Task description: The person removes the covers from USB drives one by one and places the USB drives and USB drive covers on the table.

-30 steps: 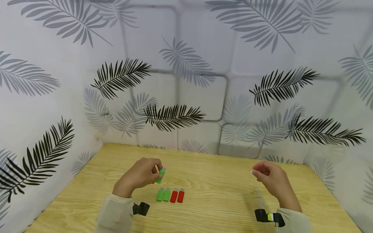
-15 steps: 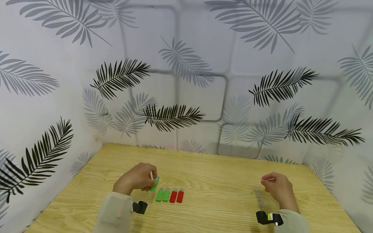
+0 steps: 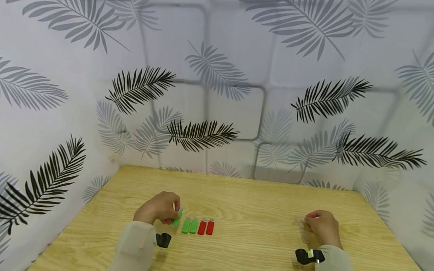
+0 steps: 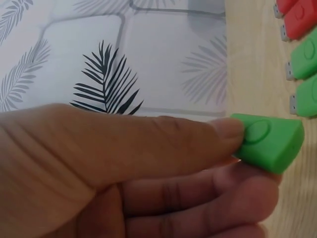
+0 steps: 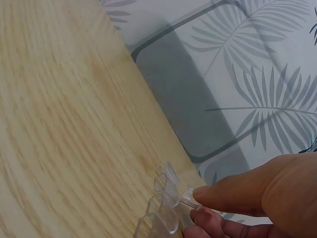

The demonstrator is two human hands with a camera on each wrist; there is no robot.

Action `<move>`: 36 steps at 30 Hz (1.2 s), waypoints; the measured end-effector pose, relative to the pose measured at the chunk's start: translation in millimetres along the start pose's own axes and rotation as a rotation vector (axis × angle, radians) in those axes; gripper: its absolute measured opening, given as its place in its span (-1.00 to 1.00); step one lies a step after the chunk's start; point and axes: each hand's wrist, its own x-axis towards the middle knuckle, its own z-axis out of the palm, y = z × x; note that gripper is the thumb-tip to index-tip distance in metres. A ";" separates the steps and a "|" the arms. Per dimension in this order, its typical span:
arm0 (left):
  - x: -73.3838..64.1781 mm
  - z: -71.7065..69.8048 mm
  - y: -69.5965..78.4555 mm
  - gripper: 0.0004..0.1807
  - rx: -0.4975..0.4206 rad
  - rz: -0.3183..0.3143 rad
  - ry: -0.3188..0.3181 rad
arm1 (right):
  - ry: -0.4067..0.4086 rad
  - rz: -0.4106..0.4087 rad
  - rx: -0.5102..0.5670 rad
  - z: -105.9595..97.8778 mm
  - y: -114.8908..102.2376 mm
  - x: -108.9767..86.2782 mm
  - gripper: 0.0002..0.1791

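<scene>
Head view, closest in: the left sleeve (image 3: 132, 244) and right sleeve (image 3: 333, 260) are cut off by the bottom edge, each with a black wrist camera, left (image 3: 164, 240) and right (image 3: 307, 256), at its cuff. Beyond the left cuff, the left hand (image 3: 157, 209) pinches a green USB stick (image 4: 270, 144): thumb flat on its upper face, fingers beneath. Its metal plug is hidden by the thumb in the left wrist view, but shows from above as a small pale tip pointing away from the person. Whether the stick touches the table (image 3: 251, 218) I cannot tell.

The right hand (image 5: 262, 196) pinches a small clear cap (image 5: 189, 193) between thumb and fingertips, just beside a row of clear caps (image 5: 161, 203) on the wood; that row runs off the bottom of the right wrist view and is faint from above, so I cannot count it.

Just right of the held stick lie a green stick (image 3: 186, 225), another green stick (image 3: 193, 226), a red stick (image 3: 202, 227) and another red stick (image 3: 210, 227), side by side, plugs facing the wall. Farthest back stands the leaf-patterned wall covering (image 3: 230, 113).
</scene>
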 end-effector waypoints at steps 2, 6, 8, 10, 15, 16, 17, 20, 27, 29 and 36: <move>2.2 1.2 -1.5 -0.80 0.005 -0.014 -0.002 | 0.008 0.001 0.001 0.6 0.8 0.4 -0.80; 5.9 3.7 -3.6 -0.80 0.014 -0.037 -0.007 | 0.006 -0.001 -0.005 0.7 2.4 0.7 -0.81; 7.5 5.0 -4.9 -0.80 0.017 -0.050 -0.006 | 0.000 0.002 -0.005 0.3 3.4 0.3 -0.81; 8.6 6.3 -6.4 -0.80 0.024 -0.055 -0.003 | -0.007 0.001 -0.007 0.1 4.3 0.5 -0.80; 10.1 10.6 -9.0 -0.78 0.011 -0.054 -0.005 | -0.009 -0.008 -0.018 1.3 5.3 1.0 -0.77; 10.4 11.7 -9.4 -0.77 0.005 -0.056 -0.006 | -0.010 -0.008 -0.018 1.6 5.3 1.1 -0.77; 10.6 12.7 -9.7 -0.77 0.003 -0.055 -0.005 | -0.009 -0.010 -0.020 1.8 5.3 1.2 -0.77; 11.2 15.1 -10.9 -0.79 -0.010 -0.064 -0.008 | -0.019 -0.008 -0.023 2.0 4.5 1.9 -0.77; 12.3 18.5 -12.9 -0.82 -0.002 -0.075 -0.015 | -0.025 -0.007 -0.022 2.2 2.2 2.4 -0.78; 12.6 18.9 -12.6 -0.81 0.014 -0.082 -0.008 | -0.024 -0.007 -0.022 2.3 1.7 2.1 -0.78; 14.0 20.6 -11.0 -0.75 0.019 -0.114 0.014 | -0.021 -0.010 -0.028 2.3 0.6 1.4 -0.78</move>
